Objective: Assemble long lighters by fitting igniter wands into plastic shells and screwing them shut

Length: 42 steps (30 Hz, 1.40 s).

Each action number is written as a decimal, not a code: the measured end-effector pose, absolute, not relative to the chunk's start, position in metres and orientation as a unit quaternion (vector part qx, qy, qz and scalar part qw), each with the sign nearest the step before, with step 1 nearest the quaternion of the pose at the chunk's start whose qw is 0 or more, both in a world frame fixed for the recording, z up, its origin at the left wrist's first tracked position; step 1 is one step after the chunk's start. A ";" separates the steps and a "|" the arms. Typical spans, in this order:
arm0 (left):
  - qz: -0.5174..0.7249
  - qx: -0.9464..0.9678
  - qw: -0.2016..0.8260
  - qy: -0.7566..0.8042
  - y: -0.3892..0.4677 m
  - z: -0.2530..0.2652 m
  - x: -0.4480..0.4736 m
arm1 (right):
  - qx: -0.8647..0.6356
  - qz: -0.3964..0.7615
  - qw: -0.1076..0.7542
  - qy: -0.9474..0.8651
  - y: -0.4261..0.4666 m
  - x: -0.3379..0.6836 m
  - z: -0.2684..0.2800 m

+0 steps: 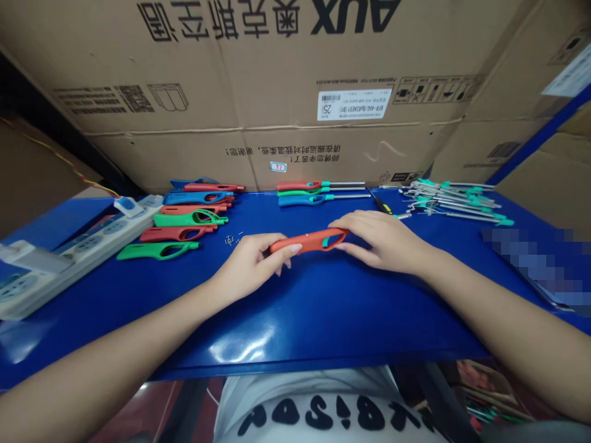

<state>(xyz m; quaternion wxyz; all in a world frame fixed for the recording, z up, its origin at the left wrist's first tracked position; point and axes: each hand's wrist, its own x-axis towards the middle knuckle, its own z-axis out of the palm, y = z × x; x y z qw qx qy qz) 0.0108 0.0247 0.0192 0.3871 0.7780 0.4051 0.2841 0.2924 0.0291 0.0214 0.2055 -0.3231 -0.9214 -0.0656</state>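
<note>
An orange lighter handle (307, 242) with a teal trigger in its opening is held level above the blue table, between both hands. My left hand (252, 261) grips its rounded left end, thumb along the front side. At the other end, my right hand (381, 240) closes its fingers and thumb around the handle near the trigger; any rod there is hidden by the hand. Behind my hands lie assembled long lighters (302, 200) with metal rods. Empty handles (180, 234) in green, red and blue are piled to the left. Metal rods with teal parts (455, 200) lie to the right.
A white power strip (99, 240) with plugs runs along the left side. Tiny screws (229, 239) lie beyond my left hand, and a black-and-yellow screwdriver (380, 202) beyond my right. A large cardboard box (258, 104) walls off the back. The table's front edge (277, 367) is close to my body.
</note>
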 end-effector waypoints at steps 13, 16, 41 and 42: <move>0.221 0.638 0.634 0.376 0.014 0.013 0.021 | -0.188 -0.104 0.349 -0.912 0.008 0.268 0.005; 0.252 0.852 0.340 0.308 0.013 0.008 0.015 | -0.187 -0.095 0.351 -0.913 0.003 0.265 0.005; 0.113 0.930 0.045 0.348 0.023 0.013 0.008 | -0.294 -0.135 0.268 -0.908 0.016 0.264 0.002; 0.112 0.928 0.029 0.355 0.025 0.014 0.007 | -0.301 -0.151 0.256 -0.906 0.017 0.264 0.004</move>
